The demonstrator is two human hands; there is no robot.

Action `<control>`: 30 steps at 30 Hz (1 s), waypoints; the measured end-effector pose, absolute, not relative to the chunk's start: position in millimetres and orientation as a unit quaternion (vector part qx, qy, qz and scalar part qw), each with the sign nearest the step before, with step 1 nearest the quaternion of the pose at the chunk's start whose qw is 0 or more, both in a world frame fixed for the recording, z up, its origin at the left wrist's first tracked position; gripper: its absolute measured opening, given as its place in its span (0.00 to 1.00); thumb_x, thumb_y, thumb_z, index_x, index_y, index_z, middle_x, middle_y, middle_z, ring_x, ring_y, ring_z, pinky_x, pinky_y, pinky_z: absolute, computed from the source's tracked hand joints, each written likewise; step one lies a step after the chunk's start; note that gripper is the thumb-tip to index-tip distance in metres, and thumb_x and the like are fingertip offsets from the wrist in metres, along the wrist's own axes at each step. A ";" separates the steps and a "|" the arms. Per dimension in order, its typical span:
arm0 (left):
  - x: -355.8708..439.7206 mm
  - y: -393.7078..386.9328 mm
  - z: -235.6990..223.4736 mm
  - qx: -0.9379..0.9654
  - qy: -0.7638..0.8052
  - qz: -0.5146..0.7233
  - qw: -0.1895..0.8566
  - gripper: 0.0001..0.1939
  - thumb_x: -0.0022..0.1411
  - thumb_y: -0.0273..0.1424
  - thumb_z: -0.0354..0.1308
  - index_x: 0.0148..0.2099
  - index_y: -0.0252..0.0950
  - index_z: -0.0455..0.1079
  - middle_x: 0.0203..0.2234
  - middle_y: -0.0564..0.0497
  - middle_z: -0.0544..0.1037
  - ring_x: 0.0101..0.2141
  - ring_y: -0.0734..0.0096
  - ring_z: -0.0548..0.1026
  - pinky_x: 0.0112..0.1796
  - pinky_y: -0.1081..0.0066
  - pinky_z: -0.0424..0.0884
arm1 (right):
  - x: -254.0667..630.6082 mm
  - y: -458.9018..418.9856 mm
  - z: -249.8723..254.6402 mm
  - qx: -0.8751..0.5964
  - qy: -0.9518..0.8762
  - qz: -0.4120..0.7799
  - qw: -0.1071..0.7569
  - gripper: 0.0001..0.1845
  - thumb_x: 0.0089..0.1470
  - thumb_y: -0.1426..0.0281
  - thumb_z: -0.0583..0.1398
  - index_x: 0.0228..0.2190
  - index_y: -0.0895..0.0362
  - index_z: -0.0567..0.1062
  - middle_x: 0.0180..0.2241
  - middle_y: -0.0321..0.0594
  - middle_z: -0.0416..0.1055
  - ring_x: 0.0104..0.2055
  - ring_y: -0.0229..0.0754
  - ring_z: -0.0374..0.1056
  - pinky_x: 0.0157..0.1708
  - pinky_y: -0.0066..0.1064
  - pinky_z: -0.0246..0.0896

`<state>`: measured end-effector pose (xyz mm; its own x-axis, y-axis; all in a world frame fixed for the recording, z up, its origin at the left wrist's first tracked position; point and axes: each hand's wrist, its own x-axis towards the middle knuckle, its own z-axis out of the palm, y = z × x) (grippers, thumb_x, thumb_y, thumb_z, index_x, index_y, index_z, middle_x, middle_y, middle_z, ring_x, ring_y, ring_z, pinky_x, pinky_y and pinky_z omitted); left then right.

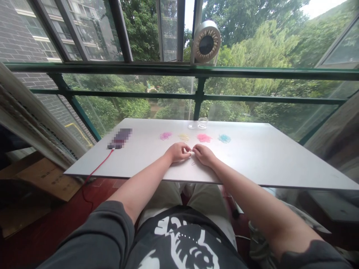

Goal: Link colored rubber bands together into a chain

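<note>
My left hand [179,152] rests on the white table [252,157], thumb and fingers curled into a pinch. Close by on the right, my right hand [204,154] is also pinched, its fingertips almost meeting the left ones. Something small and pale shows between the two hands, too tiny to name. A thin pinkish loop [193,163] lies on the table just below the fingertips. Beyond the hands is a row of small piles of thin, tangled loops: a purple pile [165,136], a yellow pile [184,137], a pink pile [204,138] and a teal pile [224,138].
Clear round containers [202,122] stand at the table's back edge. To the left lies a blurred-out phone [120,138] with a red cable [98,165] running off the edge. A round fan [206,42] sits by the green railing [252,74]. Cardboard boxes [49,177] are on the floor.
</note>
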<state>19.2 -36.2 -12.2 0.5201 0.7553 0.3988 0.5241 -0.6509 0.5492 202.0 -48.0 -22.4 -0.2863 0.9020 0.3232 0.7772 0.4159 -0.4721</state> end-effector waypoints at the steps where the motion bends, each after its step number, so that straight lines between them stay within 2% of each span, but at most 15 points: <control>1: 19.3 -36.2 -12.3 0.853 0.377 0.315 0.178 0.11 0.49 0.34 0.57 0.35 0.35 0.75 0.29 0.51 0.76 0.25 0.76 0.70 0.32 0.75 0.67 | 202.1 -47.6 -22.1 -0.526 -0.795 0.116 0.280 0.10 0.54 0.68 0.52 0.32 0.57 0.72 0.30 0.40 0.73 0.32 0.39 0.64 0.32 0.27 0.54; 5: 18.9 -34.9 -12.3 0.848 0.393 0.311 0.174 0.10 0.52 0.34 0.55 0.30 0.35 0.75 0.26 0.51 0.76 0.26 0.75 0.70 0.32 0.75 0.66 | 202.7 -47.0 -21.5 -0.517 -0.796 0.134 0.284 0.10 0.54 0.68 0.53 0.30 0.57 0.73 0.29 0.40 0.73 0.32 0.39 0.64 0.33 0.28 0.54; 12: 17.1 -31.6 -14.3 0.842 0.400 0.311 0.185 0.11 0.52 0.34 0.55 0.31 0.35 0.77 0.25 0.51 0.77 0.27 0.74 0.70 0.31 0.76 0.65 | 202.2 -49.0 -20.9 -0.517 -0.780 0.175 0.306 0.11 0.53 0.69 0.52 0.30 0.56 0.74 0.32 0.41 0.74 0.35 0.40 0.65 0.35 0.28 0.55; 17: 16.6 -28.2 -18.7 0.835 0.402 0.321 0.195 0.12 0.52 0.34 0.54 0.33 0.36 0.78 0.27 0.52 0.78 0.28 0.74 0.72 0.31 0.76 0.65 | 202.3 -49.2 -10.6 -0.500 -0.773 0.249 0.302 0.16 0.54 0.65 0.50 0.29 0.59 0.74 0.21 0.36 0.70 0.22 0.35 0.62 0.26 0.26 0.55; 20: 16.6 -27.3 -19.4 0.828 0.408 0.329 0.200 0.12 0.53 0.34 0.54 0.34 0.36 0.78 0.28 0.52 0.79 0.28 0.74 0.72 0.31 0.76 0.65 | 202.2 -46.0 -2.8 -0.485 -0.765 0.303 0.296 0.18 0.54 0.63 0.49 0.27 0.60 0.73 0.18 0.34 0.68 0.16 0.32 0.57 0.19 0.25 0.52; 24: 16.4 -27.5 -17.6 0.815 0.429 0.338 0.194 0.12 0.53 0.34 0.54 0.32 0.37 0.78 0.27 0.52 0.78 0.28 0.74 0.71 0.31 0.76 0.65 | 196.7 -40.4 0.9 -0.478 -0.748 0.333 0.319 0.12 0.49 0.63 0.54 0.24 0.59 0.70 0.17 0.33 0.66 0.15 0.31 0.56 0.16 0.23 0.51; 30: 16.2 -28.2 -14.8 0.803 0.454 0.340 0.182 0.13 0.53 0.35 0.54 0.32 0.37 0.78 0.28 0.51 0.79 0.29 0.72 0.71 0.32 0.75 0.65 | 188.1 -35.5 -10.2 -0.471 -0.724 0.339 0.373 0.12 0.46 0.62 0.57 0.25 0.59 0.69 0.18 0.34 0.66 0.17 0.31 0.58 0.16 0.23 0.53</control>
